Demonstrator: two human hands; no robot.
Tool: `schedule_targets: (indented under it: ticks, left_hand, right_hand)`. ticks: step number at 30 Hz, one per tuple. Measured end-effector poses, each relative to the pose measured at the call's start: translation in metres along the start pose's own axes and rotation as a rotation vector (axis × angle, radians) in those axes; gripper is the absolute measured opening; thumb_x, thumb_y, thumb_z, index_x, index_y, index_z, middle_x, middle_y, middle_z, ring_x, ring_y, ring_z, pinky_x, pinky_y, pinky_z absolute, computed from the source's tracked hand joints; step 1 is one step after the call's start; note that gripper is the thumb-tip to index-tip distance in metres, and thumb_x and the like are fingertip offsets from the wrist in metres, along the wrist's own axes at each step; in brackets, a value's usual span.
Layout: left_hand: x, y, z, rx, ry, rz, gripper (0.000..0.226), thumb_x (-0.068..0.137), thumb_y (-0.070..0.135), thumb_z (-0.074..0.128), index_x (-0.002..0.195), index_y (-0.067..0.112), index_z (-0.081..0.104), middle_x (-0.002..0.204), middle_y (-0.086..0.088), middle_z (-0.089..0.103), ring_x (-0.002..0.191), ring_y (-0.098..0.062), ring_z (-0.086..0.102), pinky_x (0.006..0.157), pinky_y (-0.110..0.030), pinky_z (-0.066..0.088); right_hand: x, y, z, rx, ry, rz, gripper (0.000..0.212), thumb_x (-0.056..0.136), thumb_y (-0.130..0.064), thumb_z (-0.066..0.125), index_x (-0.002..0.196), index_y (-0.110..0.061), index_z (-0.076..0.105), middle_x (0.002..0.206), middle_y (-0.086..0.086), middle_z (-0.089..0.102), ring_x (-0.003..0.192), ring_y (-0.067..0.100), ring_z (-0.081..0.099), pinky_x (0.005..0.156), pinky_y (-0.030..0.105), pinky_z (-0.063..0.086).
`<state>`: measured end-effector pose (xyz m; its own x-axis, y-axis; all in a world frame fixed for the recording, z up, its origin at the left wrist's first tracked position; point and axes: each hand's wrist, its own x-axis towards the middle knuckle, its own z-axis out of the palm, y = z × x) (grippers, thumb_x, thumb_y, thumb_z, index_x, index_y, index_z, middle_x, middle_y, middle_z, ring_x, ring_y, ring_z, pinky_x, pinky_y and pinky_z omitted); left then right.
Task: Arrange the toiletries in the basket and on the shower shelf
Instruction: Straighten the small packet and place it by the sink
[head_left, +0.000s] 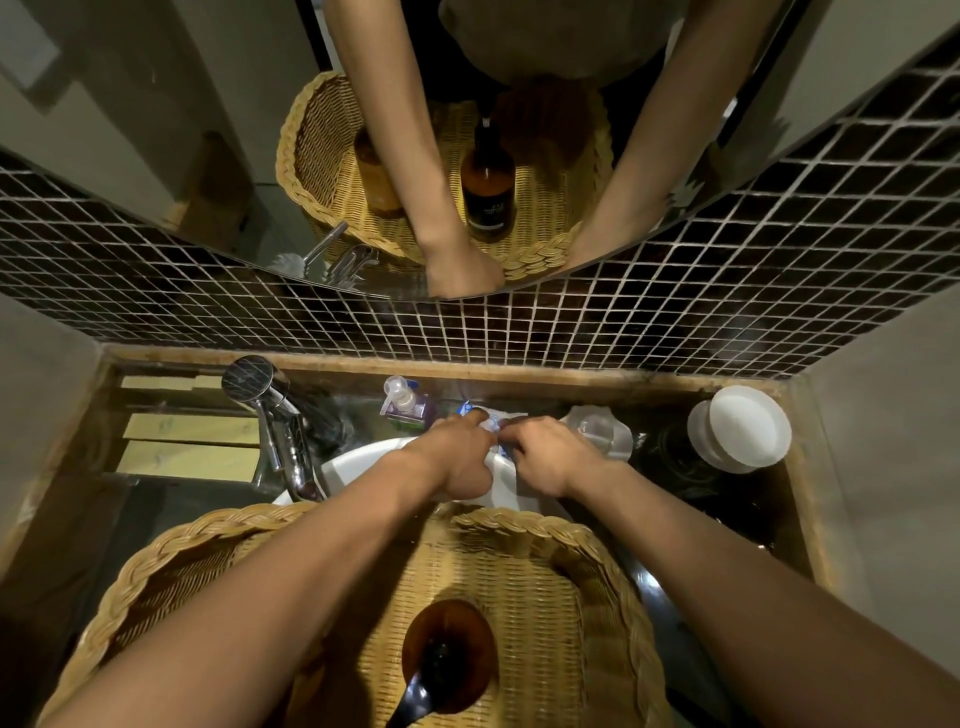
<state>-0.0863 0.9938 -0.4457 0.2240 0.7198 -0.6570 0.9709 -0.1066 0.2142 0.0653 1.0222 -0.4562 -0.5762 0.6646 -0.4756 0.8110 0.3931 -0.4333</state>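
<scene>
Both my hands, left hand (460, 452) and right hand (550, 454), pinch a small white-and-blue soft tube (493, 423) at frame centre, behind the woven wicker basket (519, 525). Probably light, squashy, slippery; grip mid-body.

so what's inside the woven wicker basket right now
One brown amber pump bottle stands upright in the woven wicker basket. The mirror shows a second amber bottle; directly, the left forearm covers that side.
</scene>
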Motion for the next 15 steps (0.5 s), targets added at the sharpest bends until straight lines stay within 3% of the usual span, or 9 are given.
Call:
schedule_targets:
  ticks: [4,11,15]
  left_hand:
    - [0.003,0.003,-0.002,-0.010,-0.005,-0.020,0.058,0.085,0.023,0.050,0.143,0.020,0.047,0.158,-0.017,0.023,0.140,-0.039,0.028,0.114,-0.045,0.024]
    - [0.008,0.007,0.006,0.026,0.000,-0.001,0.061,0.091,0.024,0.047,0.150,0.012,0.036,0.161,-0.021,0.014,0.148,-0.035,0.011,0.117,-0.045,0.013]
    - [0.007,0.001,0.005,-0.002,0.004,-0.009,0.065,0.088,0.023,0.049,0.151,0.024,0.033,0.163,-0.015,0.008,0.147,-0.039,0.013,0.116,-0.048,0.016]
  right_hand:
    - [0.007,0.000,0.004,-0.038,-0.006,0.020,0.028,0.094,-0.014,0.050,0.119,-0.018,0.064,0.122,0.006,0.063,0.111,0.028,0.059,0.086,0.033,0.047]
    - [0.012,-0.007,0.005,-0.114,0.033,0.038,0.030,0.095,-0.024,0.051,0.123,-0.020,0.063,0.125,0.005,0.061,0.112,0.025,0.060,0.093,0.039,0.052]
    - [0.006,-0.003,0.006,-0.132,0.042,0.040,0.028,0.097,-0.028,0.050,0.122,-0.018,0.060,0.123,0.008,0.059,0.110,0.027,0.060,0.089,0.038,0.051]
